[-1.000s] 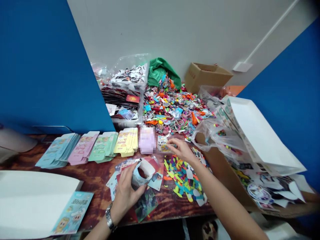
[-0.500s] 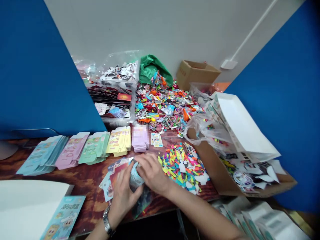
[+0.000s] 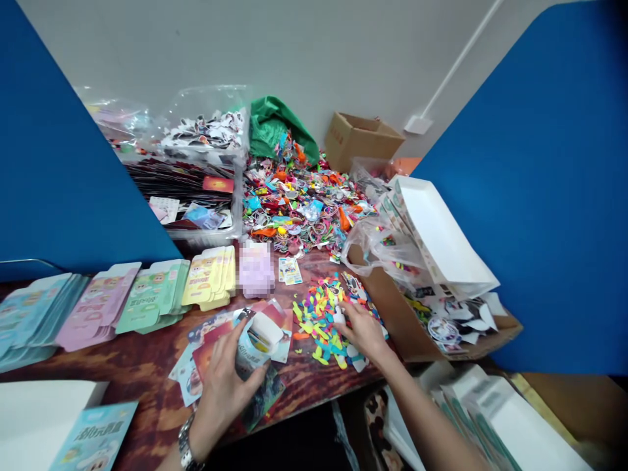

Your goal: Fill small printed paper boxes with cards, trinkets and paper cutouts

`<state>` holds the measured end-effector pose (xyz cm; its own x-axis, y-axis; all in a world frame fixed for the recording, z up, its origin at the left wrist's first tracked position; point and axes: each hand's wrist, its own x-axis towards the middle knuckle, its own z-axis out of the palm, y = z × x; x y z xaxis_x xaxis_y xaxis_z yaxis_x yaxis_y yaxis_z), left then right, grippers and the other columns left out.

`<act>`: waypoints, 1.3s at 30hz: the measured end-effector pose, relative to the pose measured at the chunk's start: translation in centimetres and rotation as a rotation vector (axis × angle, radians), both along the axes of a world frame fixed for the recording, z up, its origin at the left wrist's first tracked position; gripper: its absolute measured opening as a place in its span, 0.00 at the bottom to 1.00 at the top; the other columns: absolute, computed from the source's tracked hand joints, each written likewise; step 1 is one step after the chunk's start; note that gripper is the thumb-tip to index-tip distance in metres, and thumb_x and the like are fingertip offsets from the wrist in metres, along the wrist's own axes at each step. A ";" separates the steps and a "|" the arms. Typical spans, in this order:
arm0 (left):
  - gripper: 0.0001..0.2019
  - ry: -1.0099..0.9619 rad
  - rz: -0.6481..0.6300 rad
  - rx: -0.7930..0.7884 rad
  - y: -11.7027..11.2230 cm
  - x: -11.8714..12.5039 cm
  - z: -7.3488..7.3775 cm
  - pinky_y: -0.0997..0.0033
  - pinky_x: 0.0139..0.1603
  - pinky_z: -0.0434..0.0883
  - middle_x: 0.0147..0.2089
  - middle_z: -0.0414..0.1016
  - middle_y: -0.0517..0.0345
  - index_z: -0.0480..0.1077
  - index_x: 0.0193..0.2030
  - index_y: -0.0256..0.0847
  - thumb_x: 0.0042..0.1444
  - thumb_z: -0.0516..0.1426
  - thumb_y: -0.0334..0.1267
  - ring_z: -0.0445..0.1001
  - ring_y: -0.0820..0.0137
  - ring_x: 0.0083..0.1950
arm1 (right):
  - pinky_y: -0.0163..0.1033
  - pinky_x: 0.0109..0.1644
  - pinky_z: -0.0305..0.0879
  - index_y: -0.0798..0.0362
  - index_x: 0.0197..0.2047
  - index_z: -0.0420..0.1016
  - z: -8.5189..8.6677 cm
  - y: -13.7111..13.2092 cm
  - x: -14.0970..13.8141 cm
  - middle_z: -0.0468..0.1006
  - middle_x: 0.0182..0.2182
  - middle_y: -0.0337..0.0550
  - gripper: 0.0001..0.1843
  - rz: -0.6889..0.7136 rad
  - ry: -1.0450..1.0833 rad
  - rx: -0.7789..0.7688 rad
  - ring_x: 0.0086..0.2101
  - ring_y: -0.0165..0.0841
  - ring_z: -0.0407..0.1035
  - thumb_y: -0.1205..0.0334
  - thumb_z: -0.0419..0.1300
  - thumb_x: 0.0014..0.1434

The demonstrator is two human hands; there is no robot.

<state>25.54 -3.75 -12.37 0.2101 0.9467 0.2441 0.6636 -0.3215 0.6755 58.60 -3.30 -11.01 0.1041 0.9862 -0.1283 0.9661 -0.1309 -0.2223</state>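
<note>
Head view: left hand holds one blue carton.

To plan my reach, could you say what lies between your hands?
The head view shows a printed card and coloured paper cut-outs between the left hand and right hand.

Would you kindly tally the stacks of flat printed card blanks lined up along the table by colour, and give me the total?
Blue stack: 1
Pink stack: 1
Green stack: 1
Yellow stack: 1
Lilac stack, blurred: 1
Total: 5
</note>
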 end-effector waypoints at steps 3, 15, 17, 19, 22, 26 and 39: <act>0.36 0.000 -0.020 -0.008 0.0 0.3 0.1 0.55 0.55 0.69 0.57 0.68 0.47 0.52 0.67 0.43 0.54 0.60 0.44 0.68 0.56 0.57 | 0.39 0.40 0.63 0.52 0.54 0.69 -0.6 -0.5 0.1 0.77 0.38 0.46 0.19 -0.005 0.043 0.017 0.39 0.41 0.72 0.58 0.58 0.60; 0.36 0.020 -0.042 0.012 -0.4 0.6 0.5 0.54 0.53 0.69 0.55 0.68 0.46 0.50 0.67 0.43 0.55 0.60 0.43 0.69 0.55 0.55 | 0.35 0.36 0.57 0.51 0.35 0.75 -0.1 1.7 -1.1 0.76 0.34 0.44 0.08 0.073 0.063 -0.016 0.37 0.37 0.70 0.59 0.57 0.61; 0.36 0.019 -0.048 0.013 -0.4 0.7 0.7 0.54 0.53 0.69 0.55 0.68 0.46 0.50 0.68 0.44 0.55 0.60 0.42 0.68 0.55 0.55 | 0.35 0.37 0.58 0.52 0.33 0.73 0.8 1.9 -1.0 0.75 0.33 0.43 0.11 0.107 0.139 0.034 0.36 0.36 0.69 0.56 0.55 0.63; 0.35 0.023 -0.046 0.016 -0.3 0.8 0.8 0.54 0.53 0.69 0.54 0.68 0.46 0.51 0.67 0.44 0.55 0.59 0.42 0.69 0.55 0.54 | 0.34 0.35 0.58 0.52 0.34 0.72 2.1 2.0 -1.2 0.72 0.30 0.40 0.13 0.129 0.291 0.073 0.31 0.33 0.67 0.53 0.54 0.64; 0.34 0.036 -0.051 0.022 -0.1 1.2 0.9 0.55 0.53 0.69 0.55 0.68 0.46 0.52 0.67 0.44 0.55 0.59 0.41 0.68 0.55 0.54 | 0.33 0.31 0.56 0.52 0.35 0.71 4.1 2.4 -1.9 0.69 0.26 0.35 0.14 0.170 0.504 0.060 0.26 0.30 0.63 0.51 0.54 0.64; 0.34 0.061 -0.049 0.041 -0.1 1.7 1.0 0.56 0.54 0.68 0.56 0.67 0.46 0.52 0.67 0.41 0.54 0.59 0.38 0.67 0.56 0.55 | 0.32 0.29 0.54 0.53 0.32 0.71 6.0 2.7 -3.9 0.67 0.24 0.34 0.14 0.241 0.577 0.023 0.25 0.29 0.61 0.52 0.56 0.62; 0.39 0.244 -0.031 0.183 -0.6 1.9 0.6 0.54 0.50 0.69 0.54 0.67 0.46 0.46 0.70 0.43 0.53 0.55 0.29 0.65 0.54 0.51 | 0.33 0.36 0.61 0.52 0.37 0.72 6.2 2.7 -12.8 0.77 0.33 0.43 0.03 0.669 0.257 0.019 0.34 0.34 0.71 0.68 0.58 0.60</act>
<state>27.46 -4.36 -11.77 0.3118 0.8839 0.3487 0.7872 -0.4458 0.4260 45.78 -0.62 -4.78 -0.5551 0.8302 -0.0501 0.7547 0.4775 -0.4499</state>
